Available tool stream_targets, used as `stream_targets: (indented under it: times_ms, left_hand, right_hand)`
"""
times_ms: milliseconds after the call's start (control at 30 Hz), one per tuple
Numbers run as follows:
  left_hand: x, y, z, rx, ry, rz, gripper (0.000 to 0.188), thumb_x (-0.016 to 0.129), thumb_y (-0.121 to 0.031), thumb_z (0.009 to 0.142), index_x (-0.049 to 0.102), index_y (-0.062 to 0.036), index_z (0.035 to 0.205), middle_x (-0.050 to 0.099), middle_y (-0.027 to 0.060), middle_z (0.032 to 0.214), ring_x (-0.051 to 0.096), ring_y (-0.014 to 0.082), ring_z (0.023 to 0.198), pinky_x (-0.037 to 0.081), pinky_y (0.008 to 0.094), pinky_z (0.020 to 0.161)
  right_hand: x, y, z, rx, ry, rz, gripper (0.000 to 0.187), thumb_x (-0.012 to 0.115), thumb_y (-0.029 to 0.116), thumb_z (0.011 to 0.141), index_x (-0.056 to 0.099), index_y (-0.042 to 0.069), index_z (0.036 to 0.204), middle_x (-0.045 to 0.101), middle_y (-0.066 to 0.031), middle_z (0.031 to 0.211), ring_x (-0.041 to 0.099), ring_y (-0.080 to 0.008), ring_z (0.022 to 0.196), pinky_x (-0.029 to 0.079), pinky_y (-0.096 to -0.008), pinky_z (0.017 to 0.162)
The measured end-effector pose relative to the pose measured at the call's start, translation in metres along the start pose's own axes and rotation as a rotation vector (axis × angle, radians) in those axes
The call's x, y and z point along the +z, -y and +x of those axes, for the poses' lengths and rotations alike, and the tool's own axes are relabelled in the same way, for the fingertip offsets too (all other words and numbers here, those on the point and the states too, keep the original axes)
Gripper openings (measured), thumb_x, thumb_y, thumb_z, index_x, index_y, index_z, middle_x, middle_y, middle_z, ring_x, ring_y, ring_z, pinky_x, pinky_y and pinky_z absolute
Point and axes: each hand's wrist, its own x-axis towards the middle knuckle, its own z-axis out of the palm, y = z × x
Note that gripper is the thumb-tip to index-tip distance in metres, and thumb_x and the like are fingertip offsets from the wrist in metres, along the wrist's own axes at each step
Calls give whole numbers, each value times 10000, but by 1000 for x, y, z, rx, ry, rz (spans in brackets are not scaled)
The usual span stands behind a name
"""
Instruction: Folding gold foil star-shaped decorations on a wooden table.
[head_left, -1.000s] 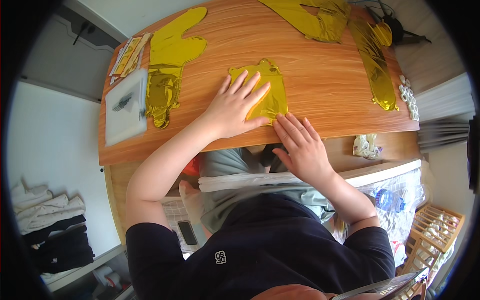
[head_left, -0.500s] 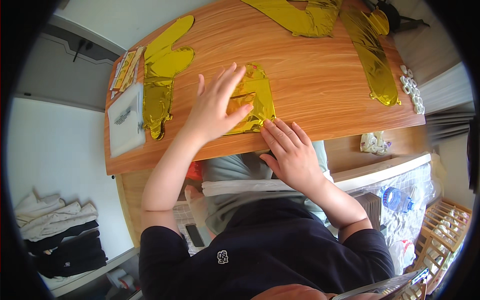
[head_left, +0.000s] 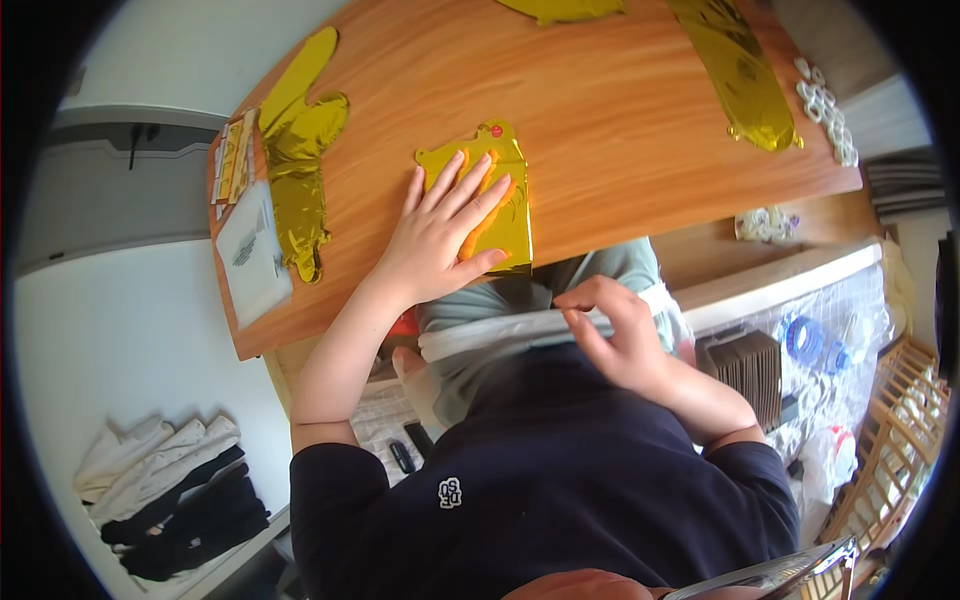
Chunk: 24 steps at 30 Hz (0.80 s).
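Note:
A folded gold foil balloon [head_left: 512, 215] lies flat at the near edge of the wooden table. My left hand [head_left: 440, 230] rests flat on it, fingers stretched and spread, covering its left part. Orange reflections show around the fingers, and a small red spot marks the foil's far end. My right hand [head_left: 620, 330] is off the table, over my lap. Its fingers are curled, with thumb and index tips close together; whatever they may pinch is too small to make out.
More flat gold foil balloons lie at the table's left [head_left: 300, 170], far edge [head_left: 565, 8] and right [head_left: 745, 90]. White rings [head_left: 825, 110] line the right edge. A clear plastic bag [head_left: 255, 255] and paper strips [head_left: 235, 160] sit at the left. A blue-tinted bottle [head_left: 815, 342] stands lower right.
My right hand has left the foil and the table edge, drawn back over my lap with its fingers curled. My left hand has come down flat on the foil.

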Motion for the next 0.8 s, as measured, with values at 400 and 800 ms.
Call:
stream_targets:
  times_ms: [400, 800]
  left_hand:
    - [11, -18, 3, 43, -78, -24, 800, 591, -638, 983, 417, -221, 1643, 324, 120, 1729, 259, 413, 1594, 141, 713, 1234]
    - [14, -18, 0, 43, -98, -21, 805, 560, -671, 986, 414, -233, 1645, 321, 109, 1733, 263, 415, 1593, 135, 710, 1236]
  right_hand:
    - [30, -24, -4, 326, -58, 439, 229, 710, 71, 1024, 607, 5, 1217, 691, -25, 986, 640, -82, 898, 513, -245, 817]
    - [33, -17, 12, 384, -74, 343, 182, 805, 107, 963, 662, 43, 1054, 661, 27, 888, 589, -40, 773, 487, -213, 708]
